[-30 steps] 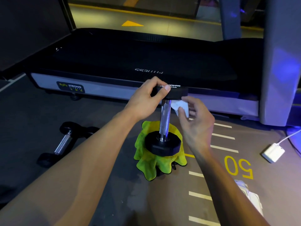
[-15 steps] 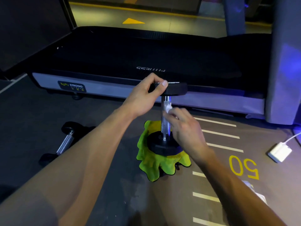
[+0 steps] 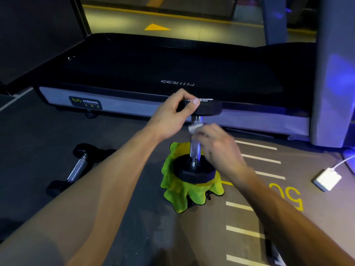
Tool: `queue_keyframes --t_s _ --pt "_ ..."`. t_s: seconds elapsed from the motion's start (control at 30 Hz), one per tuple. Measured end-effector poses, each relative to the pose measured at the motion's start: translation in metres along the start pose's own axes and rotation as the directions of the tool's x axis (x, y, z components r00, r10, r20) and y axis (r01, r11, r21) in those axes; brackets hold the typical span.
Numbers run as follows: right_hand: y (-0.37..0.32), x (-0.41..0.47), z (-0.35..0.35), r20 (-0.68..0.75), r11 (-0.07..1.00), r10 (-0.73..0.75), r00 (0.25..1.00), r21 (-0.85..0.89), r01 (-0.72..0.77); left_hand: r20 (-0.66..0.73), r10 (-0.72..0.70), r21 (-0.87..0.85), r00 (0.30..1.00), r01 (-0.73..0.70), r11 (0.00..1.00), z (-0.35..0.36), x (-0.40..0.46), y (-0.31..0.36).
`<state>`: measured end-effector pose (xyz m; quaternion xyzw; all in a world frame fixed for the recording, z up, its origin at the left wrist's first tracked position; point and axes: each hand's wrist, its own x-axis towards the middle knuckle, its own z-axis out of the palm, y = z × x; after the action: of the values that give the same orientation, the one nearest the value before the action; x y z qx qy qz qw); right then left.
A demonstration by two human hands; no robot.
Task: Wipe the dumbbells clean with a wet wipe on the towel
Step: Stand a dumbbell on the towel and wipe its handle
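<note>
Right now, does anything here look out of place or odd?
Mildly. The dumbbell stands on end on a crumpled green towel, steadied only by the left hand. A second dumbbell lies loose on the floor nearby.

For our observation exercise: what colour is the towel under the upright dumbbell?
Bright yellow-green; the towel shows clearly in the head view, beneath the dumbbell.

Towel [image 3: 189, 192]: yellow-green. Dumbbell [image 3: 195, 172]: black heads, chrome handle. Wet wipe [image 3: 192, 128]: white. Floor [image 3: 134, 217]: grey, with white stripes and yellow numerals.
</note>
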<state>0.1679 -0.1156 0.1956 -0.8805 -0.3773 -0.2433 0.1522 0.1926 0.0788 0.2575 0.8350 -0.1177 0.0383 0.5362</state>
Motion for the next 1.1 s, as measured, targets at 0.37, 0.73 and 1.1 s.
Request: queue_keyframes --t_s 0.37,0.73,1.1 --pt "-0.013 -0.029 -0.012 0.447 0.991 0.104 0.888 0.029 -0.131 0.007 -0.012 -0.015 1.0 0.013 1.0 -0.001 -0.004 0.002" --pt "-0.043 -0.011 0.016 0.494 0.976 0.2 0.846 -0.021 -0.218 0.023 0.015 0.048 1.0 -0.016 0.999 -0.004 -0.008 0.006" --pt "-0.024 -0.04 0.007 0.281 0.909 0.207 0.937 0.298 -0.29 0.05 0.046 0.041 0.998 -0.048 0.998 -0.005 -0.009 0.0"
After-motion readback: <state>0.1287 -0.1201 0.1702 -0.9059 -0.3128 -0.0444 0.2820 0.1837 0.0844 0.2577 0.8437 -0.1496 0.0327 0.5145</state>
